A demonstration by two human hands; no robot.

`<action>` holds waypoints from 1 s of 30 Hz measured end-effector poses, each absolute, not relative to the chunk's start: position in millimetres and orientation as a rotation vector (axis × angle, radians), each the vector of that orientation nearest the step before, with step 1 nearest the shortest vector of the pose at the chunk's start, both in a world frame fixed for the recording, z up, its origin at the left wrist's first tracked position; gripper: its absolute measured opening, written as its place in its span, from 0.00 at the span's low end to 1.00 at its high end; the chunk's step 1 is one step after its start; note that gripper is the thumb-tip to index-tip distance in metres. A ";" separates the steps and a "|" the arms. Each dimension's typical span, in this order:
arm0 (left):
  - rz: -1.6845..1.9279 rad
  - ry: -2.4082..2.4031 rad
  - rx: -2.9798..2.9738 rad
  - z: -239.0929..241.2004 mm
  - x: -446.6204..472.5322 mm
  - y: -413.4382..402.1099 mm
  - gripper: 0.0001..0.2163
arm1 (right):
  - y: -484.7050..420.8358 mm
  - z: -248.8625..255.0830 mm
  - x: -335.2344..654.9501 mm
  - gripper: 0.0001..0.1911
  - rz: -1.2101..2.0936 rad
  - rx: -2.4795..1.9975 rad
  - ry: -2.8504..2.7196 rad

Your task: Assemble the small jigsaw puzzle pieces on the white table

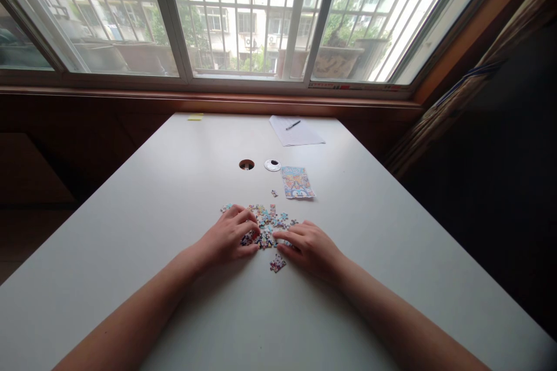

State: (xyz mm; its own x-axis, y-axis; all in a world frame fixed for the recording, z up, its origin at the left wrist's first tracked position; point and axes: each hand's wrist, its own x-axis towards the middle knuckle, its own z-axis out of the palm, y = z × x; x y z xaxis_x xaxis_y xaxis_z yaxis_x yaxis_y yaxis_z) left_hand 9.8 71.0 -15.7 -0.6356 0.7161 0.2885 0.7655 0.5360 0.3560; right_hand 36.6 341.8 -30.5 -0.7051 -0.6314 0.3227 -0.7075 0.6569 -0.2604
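Observation:
A spread of small colourful jigsaw pieces (266, 236) lies on the white table (191, 313) between my two hands. My left hand (232, 233) rests over the left side of the pieces, its fingers bent and apart from the thumb, covering some of them. From the right, my right hand (310, 246) reaches to the pile's edge with fingers and thumb apart, touching or just above pieces there. A small clump of pieces (277, 263) sits nearer to me, below the right thumb. One small piece (274, 193) lies beyond the pile.
Past the pile is a colourful picture sheet (297, 183). Behind it are a round white cap (272, 166) and a cable hole (246, 165). A pen (293, 125) lies on white paper (300, 136). A yellow note (195, 117) is at the far edge, below the window.

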 end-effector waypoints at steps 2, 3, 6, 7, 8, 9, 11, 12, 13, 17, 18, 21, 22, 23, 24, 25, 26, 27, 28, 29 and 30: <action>-0.720 -2.656 -1.286 -17.2 9.7 71.3 0.07 | 341.5 -31.0 36.1 0.11 0.547 1.120 -2.648; -0.731 -2.658 -1.284 -17.7 9.7 71.4 0.07 | 341.3 -31.1 35.8 0.11 0.544 1.139 -2.636; -0.756 -2.661 -1.273 -18.4 9.7 71.8 0.07 | 340.4 -30.9 35.2 0.11 0.532 1.181 -2.606; -0.761 -2.658 -1.272 -18.5 9.8 71.9 0.07 | 340.1 -30.5 35.2 0.11 0.529 1.188 -2.600; -0.764 -2.654 -1.275 -18.7 9.8 72.1 0.07 | 339.9 -30.1 35.2 0.11 0.527 1.194 -2.596; -0.766 -2.648 -1.280 -18.9 9.7 72.3 0.07 | 339.7 -29.6 35.4 0.10 0.526 1.199 -2.594; -0.763 -2.628 -1.301 -19.4 9.5 72.9 0.07 | 339.5 -28.8 35.8 0.10 0.524 1.200 -2.597; -0.757 -2.615 -1.310 -19.5 9.4 73.3 0.07 | 339.4 -28.6 36.1 0.10 0.525 1.192 -2.601; -0.749 -2.601 -1.317 -19.4 9.3 73.7 0.08 | 339.5 -28.7 36.2 0.10 0.527 1.185 -2.606; -0.701 -2.567 -1.330 -15.9 9.9 75.1 0.07 | 340.4 -31.6 35.3 0.11 0.532 1.170 -2.616; -0.692 -2.561 -1.333 -14.4 10.4 75.3 0.07 | 340.8 -32.7 34.7 0.11 0.531 1.173 -2.614; -0.674 -2.533 -1.329 -10.4 12.2 75.3 0.07 | 341.8 -34.9 33.2 0.11 0.540 1.188 -2.595; -0.668 -2.525 -1.325 -9.5 12.7 75.2 0.07 | 341.9 -35.1 33.0 0.11 0.550 1.188 -2.592; -0.662 -2.520 -1.322 -8.8 13.1 75.3 0.07 | 341.9 -35.0 32.9 0.11 0.563 1.185 -2.592; -0.658 -2.515 -1.320 -8.3 13.5 75.3 0.07 | 341.8 -34.6 33.0 0.11 0.577 1.177 -2.595; -0.655 -2.514 -1.319 -8.0 13.7 75.5 0.07 | 341.5 -34.0 33.3 0.11 0.590 1.166 -2.601; -0.654 -2.513 -1.316 -7.8 13.9 75.7 0.07 | 341.2 -33.3 33.6 0.11 0.603 1.159 -2.604; -0.653 -2.512 -1.313 -7.7 14.0 76.0 0.07 | 340.7 -32.6 33.9 0.11 0.614 1.151 -2.607; -0.652 -2.510 -1.309 -7.6 14.1 76.3 0.07 | 340.2 -32.0 34.2 0.11 0.624 1.144 -2.610; -0.651 -2.506 -1.306 -7.5 14.2 76.6 0.07 | 339.7 -31.5 34.4 0.11 0.635 1.138 -2.613; -0.649 -2.502 -1.303 -7.4 14.2 76.9 0.07 | 339.3 -31.0 34.6 0.11 0.646 1.133 -2.615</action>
